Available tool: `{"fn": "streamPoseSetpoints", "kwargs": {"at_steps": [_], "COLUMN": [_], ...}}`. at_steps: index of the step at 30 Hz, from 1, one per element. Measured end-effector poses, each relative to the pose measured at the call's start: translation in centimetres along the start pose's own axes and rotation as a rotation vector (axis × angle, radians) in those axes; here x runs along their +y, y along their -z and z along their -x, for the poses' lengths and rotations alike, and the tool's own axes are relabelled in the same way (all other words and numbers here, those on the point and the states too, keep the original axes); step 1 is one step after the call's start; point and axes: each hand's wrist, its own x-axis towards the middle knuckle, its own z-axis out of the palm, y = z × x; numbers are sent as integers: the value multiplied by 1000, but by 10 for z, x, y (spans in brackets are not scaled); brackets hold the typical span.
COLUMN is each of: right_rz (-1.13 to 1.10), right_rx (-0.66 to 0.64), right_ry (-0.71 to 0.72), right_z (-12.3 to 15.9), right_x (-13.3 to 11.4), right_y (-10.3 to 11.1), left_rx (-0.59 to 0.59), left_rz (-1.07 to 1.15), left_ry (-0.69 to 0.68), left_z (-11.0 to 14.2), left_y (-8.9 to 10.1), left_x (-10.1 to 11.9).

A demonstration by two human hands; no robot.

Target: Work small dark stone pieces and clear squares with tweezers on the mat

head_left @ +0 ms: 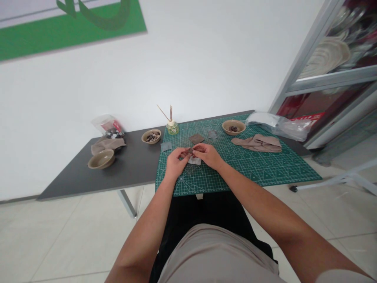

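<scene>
My left hand (177, 160) and my right hand (207, 154) meet over the green cutting mat. Between their fingertips is a small dark piece that looks like a stone (191, 150); both hands are closed on it, and the fingers partly cover it. Just below, a whitish square sheet (194, 161) lies on the mat. Beyond the hands are a brown square sheet (196, 138) and a clear plastic bag or sheet (212, 134). A grey-blue square (166, 146) rests left of my left hand.
The cutting mat (235, 173) covers the dark table's right part. Bowls of stones stand at left (151, 136) and right (233, 127); another bowl (101, 159) sits further left. A reed diffuser (172, 127), a brown cloth (260, 143) and plastic bags (279, 124) lie around.
</scene>
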Motion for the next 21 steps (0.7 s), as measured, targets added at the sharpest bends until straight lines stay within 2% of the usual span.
{"fn": "streamPoseSetpoints", "kwargs": {"at_steps": [7, 15, 18, 21], "right_rz": [124, 0, -34, -77], "right_rx": [23, -1, -33, 28], "right_ry": [28, -27, -22, -20], "right_z": [1, 4, 4, 1], "right_x": [2, -9, -9, -4], "right_y": [-1, 3, 3, 1], "left_rx": [-43, -54, -65, -67], "left_rz": [-65, -5, -49, -157], "left_ry": [-23, 21, 20, 13], "left_z": [0, -1, -2, -1], "left_y": [1, 1, 2, 1], "left_x": [2, 3, 3, 4]}}
